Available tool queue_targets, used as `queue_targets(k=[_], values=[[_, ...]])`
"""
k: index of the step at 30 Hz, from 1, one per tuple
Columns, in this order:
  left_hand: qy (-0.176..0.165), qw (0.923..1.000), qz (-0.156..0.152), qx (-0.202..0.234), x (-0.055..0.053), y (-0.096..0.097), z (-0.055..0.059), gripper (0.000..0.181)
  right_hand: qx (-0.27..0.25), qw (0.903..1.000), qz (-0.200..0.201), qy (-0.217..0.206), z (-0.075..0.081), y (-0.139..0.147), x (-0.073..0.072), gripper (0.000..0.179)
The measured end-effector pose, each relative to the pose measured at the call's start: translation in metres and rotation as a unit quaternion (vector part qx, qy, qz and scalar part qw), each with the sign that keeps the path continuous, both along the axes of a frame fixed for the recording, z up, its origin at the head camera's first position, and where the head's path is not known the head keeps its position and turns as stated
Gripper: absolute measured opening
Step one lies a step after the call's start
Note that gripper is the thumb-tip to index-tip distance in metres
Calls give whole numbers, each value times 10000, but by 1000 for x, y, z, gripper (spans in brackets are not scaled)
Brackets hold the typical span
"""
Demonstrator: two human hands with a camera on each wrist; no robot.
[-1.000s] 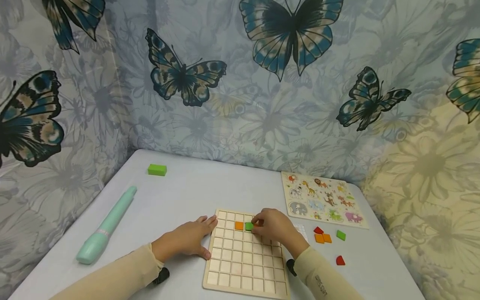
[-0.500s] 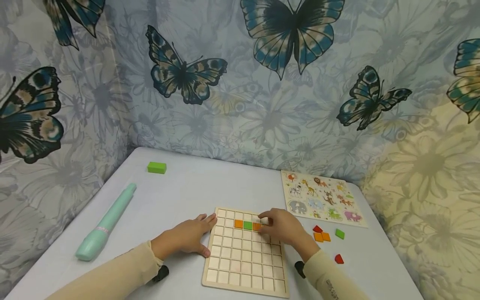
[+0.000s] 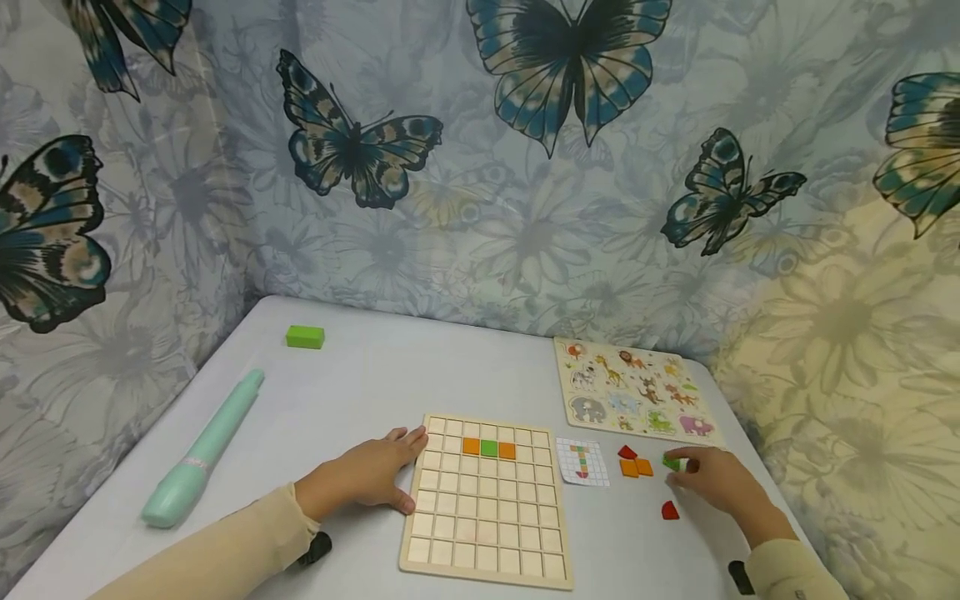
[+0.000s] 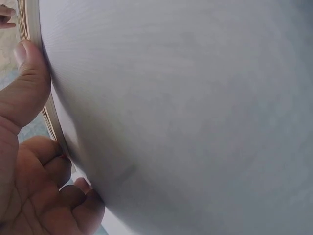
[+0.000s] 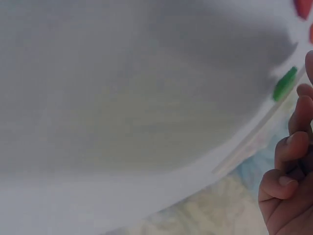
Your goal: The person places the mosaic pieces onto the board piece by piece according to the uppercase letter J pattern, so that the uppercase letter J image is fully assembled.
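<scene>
A wooden grid board (image 3: 486,510) lies on the table in the head view. One green square tile (image 3: 489,449) sits in its second row between a left orange tile (image 3: 471,446) and a right orange tile (image 3: 507,451). My left hand (image 3: 365,472) rests against the board's left edge, fingers spread and thumb touching the rim. My right hand (image 3: 712,479) is over at the right, thumb and forefinger right at a loose green tile (image 3: 670,461). In the right wrist view that green tile (image 5: 285,84) lies on the table beside the fingertips.
A pattern card (image 3: 582,463) lies right of the board. Near it are orange tiles (image 3: 636,467), a red piece (image 3: 627,452) and another red piece (image 3: 670,510). Behind stands an animal puzzle board (image 3: 637,390). A mint-green bat-shaped object (image 3: 202,454) and a green block (image 3: 305,337) lie left.
My right hand has let go of the right orange tile on the board and moved right to the loose green tile. My left hand stays at the board's edge.
</scene>
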State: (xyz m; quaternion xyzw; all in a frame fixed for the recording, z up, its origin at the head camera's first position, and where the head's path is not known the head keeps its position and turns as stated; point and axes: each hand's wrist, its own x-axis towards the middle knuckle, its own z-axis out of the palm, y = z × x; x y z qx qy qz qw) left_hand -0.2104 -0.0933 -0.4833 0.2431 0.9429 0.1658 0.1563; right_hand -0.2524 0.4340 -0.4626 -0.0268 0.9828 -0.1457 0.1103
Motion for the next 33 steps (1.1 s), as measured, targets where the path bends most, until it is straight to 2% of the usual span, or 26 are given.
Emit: queue_targets(k=[4,9,16,23,26,33], values=[[4,10000,14,42,1,0,2,105,-13,9999,-167,-37,-2,9,2,53],[41,10000,34,46,3,-1,5,105,-187,9997,-120,-79,-7,2,1,50],[53,10000,-50,52,2,-1,3,104,-199,9998,26,-52,-12,-7,-3,35],[95,9999,-72,7,0,-2,3,104,-238,9997,96,37,-15,-12,-3,42],[102,9999,-66,3,-1,-2,1,104,-305,9995,36,-9,-16,-13,-4,40],[112,9999,-98,-34,-1,-2,-3,105,-347,9993,-80,-131,-10,-12,0,34]])
